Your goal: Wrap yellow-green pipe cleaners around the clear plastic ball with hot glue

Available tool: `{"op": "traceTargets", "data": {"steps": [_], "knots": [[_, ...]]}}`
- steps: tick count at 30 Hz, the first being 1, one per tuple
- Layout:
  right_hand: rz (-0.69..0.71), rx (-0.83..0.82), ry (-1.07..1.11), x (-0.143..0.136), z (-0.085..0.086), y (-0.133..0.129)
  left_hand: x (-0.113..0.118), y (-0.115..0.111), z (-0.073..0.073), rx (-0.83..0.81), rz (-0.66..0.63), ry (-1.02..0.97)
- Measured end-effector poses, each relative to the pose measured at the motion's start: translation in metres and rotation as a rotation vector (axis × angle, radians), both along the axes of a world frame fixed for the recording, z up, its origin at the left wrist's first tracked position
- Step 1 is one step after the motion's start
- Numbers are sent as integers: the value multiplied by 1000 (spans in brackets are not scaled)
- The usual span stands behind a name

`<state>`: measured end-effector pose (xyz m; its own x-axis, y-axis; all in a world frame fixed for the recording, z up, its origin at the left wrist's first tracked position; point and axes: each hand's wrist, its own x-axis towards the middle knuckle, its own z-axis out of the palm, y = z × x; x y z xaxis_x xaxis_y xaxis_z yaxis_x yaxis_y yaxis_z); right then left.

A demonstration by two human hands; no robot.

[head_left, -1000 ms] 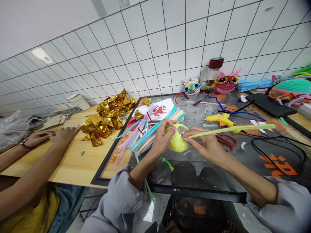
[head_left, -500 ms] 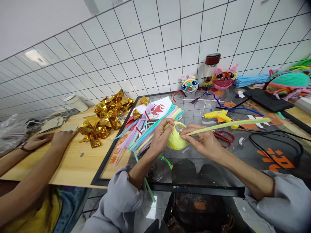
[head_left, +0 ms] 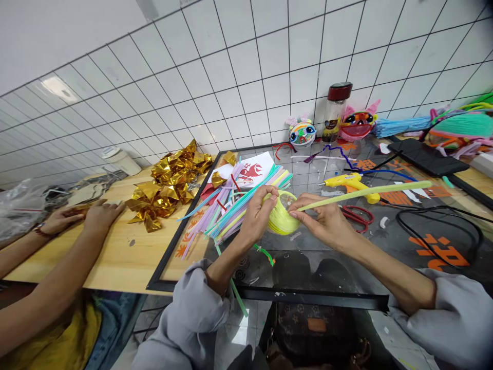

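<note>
My left hand (head_left: 259,213) is closed on the left side of a rounded, clear-looking form wound with yellow pipe cleaners (head_left: 283,218). On its right side, my right hand (head_left: 318,216) pinches a yellow pipe cleaner (head_left: 377,192), whose loose length sticks out to the right over the table. The fingertips of the right hand lie close against the wound form; I cannot tell whether they touch it. Left of my hands lies a bundle of pastel pipe cleaners (head_left: 246,203). A yellow glue gun (head_left: 346,181) and red-handled scissors (head_left: 356,217) lie beyond my right hand.
A co-worker's hands (head_left: 100,218) rest on the wooden table at left, near folded gold paper pieces (head_left: 173,174). Along the wall stand two animal-face crafts (head_left: 302,133) and a lidded bottle (head_left: 334,113). A phone (head_left: 427,155) and black cable (head_left: 439,221) lie at right.
My hands stay at the wound form with almost the same hold. The co-worker's hands shift slightly, and something gold-brown now shows under their fingers. The view has moved a little.
</note>
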<state>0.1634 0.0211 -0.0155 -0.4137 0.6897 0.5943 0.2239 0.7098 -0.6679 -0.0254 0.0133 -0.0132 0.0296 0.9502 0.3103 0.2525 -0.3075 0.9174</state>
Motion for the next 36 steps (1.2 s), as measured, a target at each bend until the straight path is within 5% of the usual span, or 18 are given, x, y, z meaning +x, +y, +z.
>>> {"op": "traceTargets", "data": {"steps": [36], "knots": [[12,-31,22,0,0,1,-3,-1,5,-29,-59,45]]}}
